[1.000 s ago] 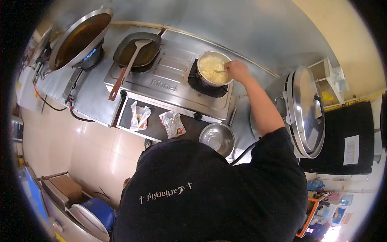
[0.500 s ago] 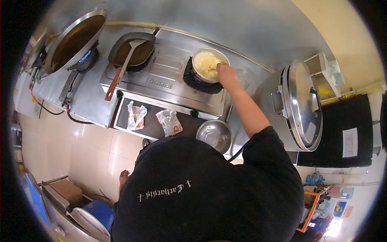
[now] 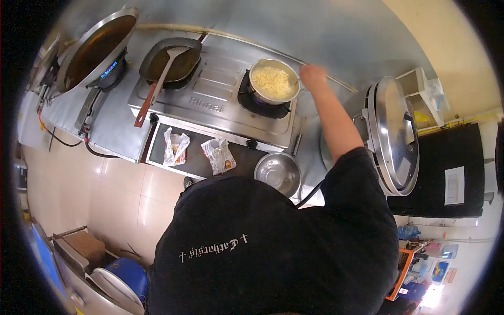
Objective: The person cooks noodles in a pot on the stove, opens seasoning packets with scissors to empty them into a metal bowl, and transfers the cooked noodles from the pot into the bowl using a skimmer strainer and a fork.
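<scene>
My right hand (image 3: 313,77) is closed just beyond the right rim of a small pot (image 3: 253,90), slightly blurred. A thin utensil seems to run from the fingers toward the rim, but its kind does not show. Pale yellow noodles (image 3: 273,82) fill the pot, which sits on the right burner of a steel Rinnai stove (image 3: 210,107). My left hand is out of view.
A square pan (image 3: 152,65) with a spatula (image 3: 168,68) across it occupies the left burner. Farther left, a wok (image 3: 97,50) stands over a blue flame. Torn packets (image 3: 219,156) and a steel bowl (image 3: 278,176) lie in front; a large lidded pot (image 3: 391,136) stands right.
My right hand has moved from over the noodles out to the right, past the pot's rim. My left hand, earlier low at my side, has gone out of view.
</scene>
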Action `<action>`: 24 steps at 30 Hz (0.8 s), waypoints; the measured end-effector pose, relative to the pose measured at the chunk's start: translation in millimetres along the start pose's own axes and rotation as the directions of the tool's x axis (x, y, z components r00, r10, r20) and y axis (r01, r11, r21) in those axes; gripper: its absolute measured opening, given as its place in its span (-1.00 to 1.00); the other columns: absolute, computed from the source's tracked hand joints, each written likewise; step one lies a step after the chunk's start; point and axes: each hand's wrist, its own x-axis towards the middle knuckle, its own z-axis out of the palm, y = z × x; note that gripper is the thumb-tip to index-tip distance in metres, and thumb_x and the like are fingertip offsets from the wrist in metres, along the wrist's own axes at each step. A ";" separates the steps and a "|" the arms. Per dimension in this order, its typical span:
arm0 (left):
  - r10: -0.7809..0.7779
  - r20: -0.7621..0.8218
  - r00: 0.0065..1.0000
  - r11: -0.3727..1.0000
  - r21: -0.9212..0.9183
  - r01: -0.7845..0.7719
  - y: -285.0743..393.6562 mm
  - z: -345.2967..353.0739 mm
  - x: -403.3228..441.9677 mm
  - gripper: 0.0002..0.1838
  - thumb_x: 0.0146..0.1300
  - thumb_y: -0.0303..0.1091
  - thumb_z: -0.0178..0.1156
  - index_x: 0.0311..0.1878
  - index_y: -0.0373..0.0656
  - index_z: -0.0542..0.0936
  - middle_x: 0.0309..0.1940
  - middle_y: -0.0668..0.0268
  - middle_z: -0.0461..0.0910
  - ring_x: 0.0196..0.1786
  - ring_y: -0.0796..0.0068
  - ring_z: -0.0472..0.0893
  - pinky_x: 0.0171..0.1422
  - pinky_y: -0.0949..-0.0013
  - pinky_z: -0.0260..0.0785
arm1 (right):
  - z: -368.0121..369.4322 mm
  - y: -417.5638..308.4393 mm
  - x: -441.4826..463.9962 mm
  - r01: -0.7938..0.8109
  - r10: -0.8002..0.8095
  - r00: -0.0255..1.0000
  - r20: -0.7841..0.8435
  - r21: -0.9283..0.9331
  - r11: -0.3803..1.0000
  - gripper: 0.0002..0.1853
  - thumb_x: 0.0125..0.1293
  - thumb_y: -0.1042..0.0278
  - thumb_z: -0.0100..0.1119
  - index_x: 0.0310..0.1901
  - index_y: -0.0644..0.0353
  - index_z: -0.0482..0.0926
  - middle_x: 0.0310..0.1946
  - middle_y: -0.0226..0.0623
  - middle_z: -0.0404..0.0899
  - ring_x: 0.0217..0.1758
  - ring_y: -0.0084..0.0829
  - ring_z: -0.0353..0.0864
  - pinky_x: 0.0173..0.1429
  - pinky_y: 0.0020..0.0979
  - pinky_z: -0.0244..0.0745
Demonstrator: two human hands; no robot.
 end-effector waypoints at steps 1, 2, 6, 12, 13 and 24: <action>-0.013 -0.005 1.000 1.000 -0.025 0.013 1.2 1.1 -0.4 -0.63 0.31 -0.29 0.17 0.06 -0.38 0.51 -0.04 0.11 0.51 -0.03 0.28 0.62 -0.04 0.31 0.53 | 17.6 -4.2 3.0 0.002 -0.002 1.000 -0.006 -0.002 1.000 -0.82 0.25 0.29 0.09 -0.37 0.14 0.66 -0.33 -0.10 0.70 -0.20 -0.11 0.71 -0.17 -0.15 0.60; -0.026 -0.012 1.000 0.998 -0.061 0.025 2.3 1.5 -1.9 -0.63 0.31 -0.29 0.17 0.05 -0.38 0.51 -0.04 0.11 0.51 -0.03 0.28 0.62 -0.04 0.31 0.53 | 34.3 -8.9 6.2 0.095 -0.093 0.995 -0.026 0.094 0.991 -0.83 0.25 0.29 0.11 -0.36 0.14 0.66 -0.32 -0.11 0.69 -0.22 -0.09 0.70 -0.17 -0.14 0.59; -0.142 -0.056 0.988 0.889 -0.447 0.103 -4.3 5.3 -5.1 -0.64 0.31 -0.29 0.17 0.05 -0.38 0.51 -0.04 0.11 0.51 -0.03 0.27 0.62 -0.05 0.31 0.53 | 29.1 -33.7 14.6 0.091 -0.144 0.986 0.088 0.444 0.891 -0.85 0.23 0.28 0.16 -0.30 0.14 0.66 -0.34 -0.14 0.67 -0.23 -0.05 0.65 -0.15 -0.10 0.53; -0.274 -0.037 0.961 0.652 -0.742 0.157 28.1 2.0 -26.9 -0.66 0.33 -0.29 0.16 0.01 -0.39 0.54 -0.11 0.15 0.52 -0.06 0.30 0.64 -0.05 0.32 0.53 | -10.8 -36.9 -10.8 0.184 -0.224 0.975 0.006 0.546 0.817 -0.88 0.22 0.33 0.17 -0.30 0.15 0.64 -0.33 -0.15 0.63 -0.19 -0.05 0.63 -0.12 -0.10 0.50; -0.276 -0.035 0.960 0.651 -0.742 0.160 31.2 1.7 -29.5 -0.66 0.33 -0.29 0.16 0.01 -0.39 0.54 -0.11 0.15 0.52 -0.06 0.30 0.64 -0.05 0.32 0.53 | -20.4 -34.4 -17.5 0.184 -0.226 0.974 0.009 0.546 0.817 -0.88 0.22 0.33 0.17 -0.30 0.15 0.64 -0.33 -0.15 0.63 -0.19 -0.05 0.63 -0.12 -0.10 0.50; 0.018 0.038 0.999 0.987 0.160 -0.023 -2.4 -14.0 -14.0 -0.69 0.33 -0.32 0.14 0.04 -0.30 0.56 -0.08 0.16 0.57 -0.08 0.32 0.65 -0.02 0.30 0.51 | -91.3 -10.4 -63.2 0.155 -0.161 0.981 0.112 0.060 0.986 -0.83 0.24 0.42 0.07 -0.26 0.14 0.67 -0.23 -0.15 0.68 -0.11 -0.14 0.70 -0.06 -0.19 0.61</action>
